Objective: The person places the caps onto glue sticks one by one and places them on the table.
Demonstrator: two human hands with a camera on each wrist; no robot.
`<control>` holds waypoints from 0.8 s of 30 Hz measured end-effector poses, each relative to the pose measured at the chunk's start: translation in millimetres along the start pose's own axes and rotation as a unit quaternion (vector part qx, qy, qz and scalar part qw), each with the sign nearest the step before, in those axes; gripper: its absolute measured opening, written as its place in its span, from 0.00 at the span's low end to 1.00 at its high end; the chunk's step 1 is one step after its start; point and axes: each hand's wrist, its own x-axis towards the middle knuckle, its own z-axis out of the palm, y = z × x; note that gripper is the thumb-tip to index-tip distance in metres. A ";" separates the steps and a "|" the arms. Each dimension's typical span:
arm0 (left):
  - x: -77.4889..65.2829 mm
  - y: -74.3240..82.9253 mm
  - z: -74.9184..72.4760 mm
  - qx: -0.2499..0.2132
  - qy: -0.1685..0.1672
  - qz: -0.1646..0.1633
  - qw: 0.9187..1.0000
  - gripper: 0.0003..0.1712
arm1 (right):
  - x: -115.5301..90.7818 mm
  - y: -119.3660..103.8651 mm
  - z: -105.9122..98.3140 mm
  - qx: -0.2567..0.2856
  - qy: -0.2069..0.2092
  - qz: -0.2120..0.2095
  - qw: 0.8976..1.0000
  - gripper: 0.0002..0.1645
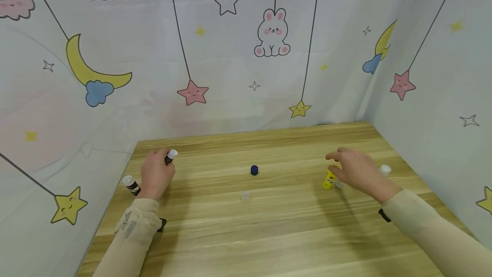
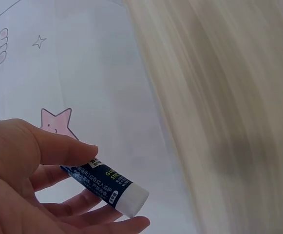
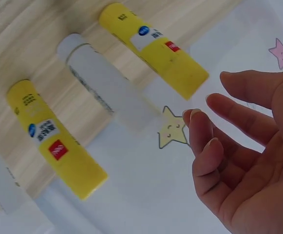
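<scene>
In the head view my left hand (image 1: 156, 174) is at the table's left side. It pinches a dark glue stick (image 2: 102, 180) with a white end; the left wrist view shows "GLUE STICK" on its label. Beside that hand a second dark glue stick (image 1: 132, 185) with a white end stands on the table. My right hand (image 1: 355, 170) hovers at the right, thumb and fingers apart, holding nothing. Just off its fingertips in the right wrist view is a yellow glue stick (image 3: 153, 51). A whitish glue stick (image 3: 100, 78), another yellow glue stick (image 3: 56, 139) and a partly cut-off whitish one (image 3: 5, 180) stand alongside.
A small dark blue cap (image 1: 254, 170) sits mid-table, with a translucent piece (image 1: 245, 196) nearer to me. The wood-grain table (image 1: 230, 238) meets a patterned curtain (image 1: 230, 115) at the back and sides.
</scene>
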 end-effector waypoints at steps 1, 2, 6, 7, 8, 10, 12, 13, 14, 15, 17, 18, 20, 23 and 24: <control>0.1 2.0 -0.4 -0.003 0.001 0.003 1.000 0.20 | 1.3 -1.0 -1.3 -0.005 0.006 0.000 1.000 0.18; 0.1 3.9 -0.7 -0.005 0.002 0.006 1.000 0.19 | 2.9 -2.3 -2.5 -0.007 0.012 -0.003 1.000 0.18; -0.6 12.3 -1.5 -0.013 0.009 0.014 1.000 0.19 | 10.1 -9.1 -6.3 -0.011 0.027 -0.006 1.000 0.18; -0.8 14.4 -1.6 -0.015 0.011 0.017 1.000 0.19 | 11.7 -11.2 -7.3 -0.011 0.029 -0.006 1.000 0.17; -0.9 16.4 -1.7 -0.015 0.014 0.018 1.000 0.19 | 13.1 -13.0 -7.9 -0.010 0.029 -0.005 1.000 0.17; -1.0 20.2 -1.7 -0.016 0.019 0.020 1.000 0.19 | 15.9 -17.3 -9.4 -0.009 0.029 -0.003 1.000 0.17; -0.8 23.6 -1.8 -0.016 0.024 0.021 0.999 0.19 | 18.5 -21.0 -10.4 -0.011 0.029 -0.001 1.000 0.17; -0.8 25.3 -2.0 -0.017 0.026 0.020 0.999 0.19 | 19.9 -22.5 -10.7 -0.011 0.029 -0.001 1.000 0.18; -0.6 26.9 -2.3 -0.018 0.028 0.020 0.999 0.19 | 21.5 -24.2 -11.0 -0.009 0.030 -0.001 0.999 0.18; -0.4 28.3 -2.6 -0.019 0.030 0.019 0.999 0.19 | 23.2 -26.1 -11.6 -0.007 0.033 -0.002 0.999 0.18; -0.3 30.8 -2.8 -0.020 0.033 0.018 0.999 0.18 | 26.6 -29.1 -11.5 -0.005 0.038 -0.004 0.999 0.17; -0.6 32.0 -3.1 -0.021 0.035 0.018 0.999 0.18 | 28.5 -30.5 -11.2 -0.004 0.042 -0.007 0.999 0.17; -1.1 34.4 -3.0 -0.022 0.037 0.016 0.999 0.18 | 32.0 -34.0 -11.1 -0.002 0.050 -0.013 0.999 0.17; -2.3 38.7 -2.9 -0.025 0.039 0.018 0.999 0.17 | 37.3 -39.6 -10.5 -0.002 0.057 -0.026 0.998 0.18; -2.8 40.6 -3.2 -0.024 0.040 0.019 0.999 0.16 | 39.0 -41.6 -10.0 0.000 0.058 -0.030 0.998 0.18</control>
